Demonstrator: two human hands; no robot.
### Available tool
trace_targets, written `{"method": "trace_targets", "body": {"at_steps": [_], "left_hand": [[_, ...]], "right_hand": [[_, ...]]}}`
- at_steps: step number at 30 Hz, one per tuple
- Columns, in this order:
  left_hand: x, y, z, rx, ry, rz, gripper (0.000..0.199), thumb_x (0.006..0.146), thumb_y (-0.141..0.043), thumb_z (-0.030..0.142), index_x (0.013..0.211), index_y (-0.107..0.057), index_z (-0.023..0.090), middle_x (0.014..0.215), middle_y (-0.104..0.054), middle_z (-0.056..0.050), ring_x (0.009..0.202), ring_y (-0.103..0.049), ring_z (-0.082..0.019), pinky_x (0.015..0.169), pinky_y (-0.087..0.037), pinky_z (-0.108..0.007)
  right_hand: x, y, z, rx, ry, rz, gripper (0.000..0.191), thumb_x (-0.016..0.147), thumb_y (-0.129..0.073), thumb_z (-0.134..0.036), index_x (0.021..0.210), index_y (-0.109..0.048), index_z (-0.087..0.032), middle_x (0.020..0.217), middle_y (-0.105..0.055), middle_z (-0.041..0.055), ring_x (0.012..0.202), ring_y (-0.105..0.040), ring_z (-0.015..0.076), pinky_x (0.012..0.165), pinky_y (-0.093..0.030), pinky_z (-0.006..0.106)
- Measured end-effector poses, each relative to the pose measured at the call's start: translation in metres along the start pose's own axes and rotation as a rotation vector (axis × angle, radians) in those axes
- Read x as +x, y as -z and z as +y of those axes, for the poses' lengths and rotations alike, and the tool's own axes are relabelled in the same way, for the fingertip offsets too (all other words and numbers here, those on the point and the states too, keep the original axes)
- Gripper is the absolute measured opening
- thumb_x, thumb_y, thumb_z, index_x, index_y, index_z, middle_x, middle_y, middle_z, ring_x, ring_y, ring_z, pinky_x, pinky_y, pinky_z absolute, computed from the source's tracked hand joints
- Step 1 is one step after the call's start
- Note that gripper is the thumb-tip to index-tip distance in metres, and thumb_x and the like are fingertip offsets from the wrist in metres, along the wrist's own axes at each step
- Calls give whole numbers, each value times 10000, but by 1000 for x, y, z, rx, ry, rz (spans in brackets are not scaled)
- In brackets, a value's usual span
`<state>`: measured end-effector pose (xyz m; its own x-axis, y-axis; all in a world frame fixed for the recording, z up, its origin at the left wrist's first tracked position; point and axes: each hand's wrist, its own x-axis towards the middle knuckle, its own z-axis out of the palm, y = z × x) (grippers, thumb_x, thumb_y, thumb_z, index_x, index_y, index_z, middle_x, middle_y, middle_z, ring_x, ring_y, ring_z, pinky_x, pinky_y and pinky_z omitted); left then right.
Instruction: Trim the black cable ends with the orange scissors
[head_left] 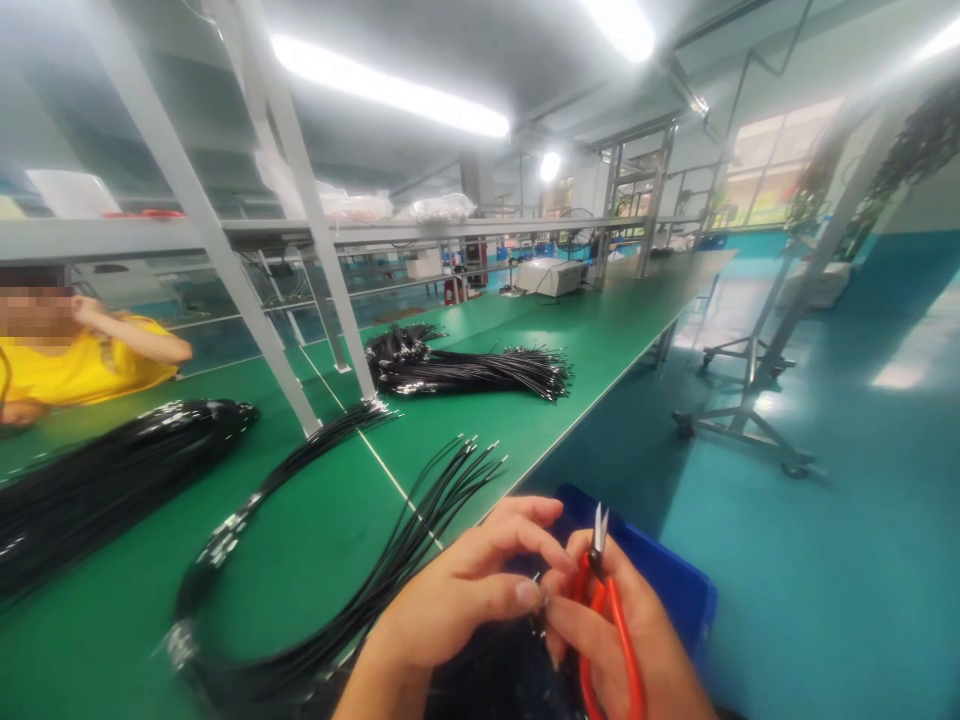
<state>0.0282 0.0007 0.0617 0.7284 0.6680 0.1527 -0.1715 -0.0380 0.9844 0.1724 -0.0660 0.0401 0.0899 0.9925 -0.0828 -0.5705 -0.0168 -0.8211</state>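
Red-handled scissors [616, 640] rest in my right hand [649, 610], blades pointing up and slightly parted. My left hand [472, 575] is beside it, thumb and fingers pinched together close to the right fingertips. Between them is a small dark piece with shiny bits [537, 605], too small and covered to name. Left of my hands, a loop of black cables [360, 600] with pale metal tips curves over the green table [300, 560]. Below my hands it is dark and hard to make out.
A blue bin [686, 590] stands beyond my right hand, past the table edge. More black cable bundles [480, 372] lie farther back, another pile [127, 460] at left. Grey shelf posts [330, 230] rise from the table. A person in yellow [97, 360] sits across. A wheeled stand [750, 400] is at right.
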Motion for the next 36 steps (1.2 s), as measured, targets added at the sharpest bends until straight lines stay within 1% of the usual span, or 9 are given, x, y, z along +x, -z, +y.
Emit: {"method": "trace_targets", "body": {"at_steps": [4, 9, 16, 21, 25, 28, 30, 32, 36], "left_hand": [[0, 2, 6, 50, -8, -53, 213, 800, -653, 238, 1004, -714, 252, 1409, -466, -48, 1367, -283, -277, 1096, -230, -437], [2, 1, 10, 108, -43, -110, 101, 808, -679, 256, 881, -736, 216, 1379, -503, -63, 1340, -344, -267, 1098, -231, -409], [-3, -4, 6, 189, -49, 113, 63, 731, -759, 254, 734, -716, 208, 1278, -560, -69, 1267, -418, -277, 1046, -296, -390], [-13, -7, 9, 326, -68, 314, 79, 791, -683, 230, 714, -670, 214, 1254, -564, -55, 1229, -442, -270, 1033, -279, -381], [-12, -13, 10, 295, -32, 279, 109, 835, -616, 277, 913, -685, 243, 1251, -572, -65, 1208, -464, -277, 1023, -301, -404], [-11, -19, 8, 289, -45, 289, 60, 801, -648, 257, 825, -692, 225, 1202, -597, -71, 1141, -519, -280, 980, -357, -387], [-12, -22, 6, 379, -78, 390, 90, 794, -644, 223, 707, -664, 212, 1127, -629, -73, 1078, -557, -274, 941, -384, -372], [-14, -24, 5, 503, -107, 479, 113, 817, -605, 193, 724, -663, 220, 1103, -643, -75, 1058, -571, -264, 917, -398, -358], [-17, -26, 4, 775, -210, 423, 203, 837, -583, 159, 970, -700, 258, 1039, -698, -73, 958, -620, -239, 831, -436, -314]], "right_hand": [[3, 2, 2, 57, -5, -79, 366, 623, -845, -279, 764, -513, -212, 604, -628, -66, 460, -537, 67, 438, -405, 159], [5, 5, 7, 84, -13, -129, 355, 654, -828, -304, 762, -501, -216, 566, -579, -75, 433, -503, 63, 411, -390, 151], [2, 4, 5, 73, -6, -51, 392, 615, -848, -285, 806, -514, -213, 615, -641, -59, 462, -560, 74, 453, -434, 167], [-1, 1, 3, 13, 58, 17, 358, 649, -823, -283, 804, -507, -220, 610, -650, -63, 485, -565, 80, 491, -442, 177], [-1, 0, 3, -2, 43, 40, 382, 615, -842, -301, 794, -513, -227, 577, -642, -75, 463, -554, 78, 460, -410, 164], [-1, 0, 1, 14, 31, 47, 385, 601, -851, -281, 794, -521, -231, 577, -642, -78, 468, -563, 77, 478, -420, 165], [-1, -1, -1, 35, 53, 59, 382, 596, -853, -268, 789, -526, -232, 592, -647, -72, 481, -569, 81, 504, -441, 174], [-1, -1, -2, 50, 79, 80, 375, 590, -855, -268, 775, -532, -230, 605, -652, -64, 490, -569, 86, 514, -451, 181], [0, -3, -2, 41, 117, 132, 363, 577, -862, -268, 753, -548, -224, 588, -633, -65, 493, -545, 87, 504, -442, 182]]}}
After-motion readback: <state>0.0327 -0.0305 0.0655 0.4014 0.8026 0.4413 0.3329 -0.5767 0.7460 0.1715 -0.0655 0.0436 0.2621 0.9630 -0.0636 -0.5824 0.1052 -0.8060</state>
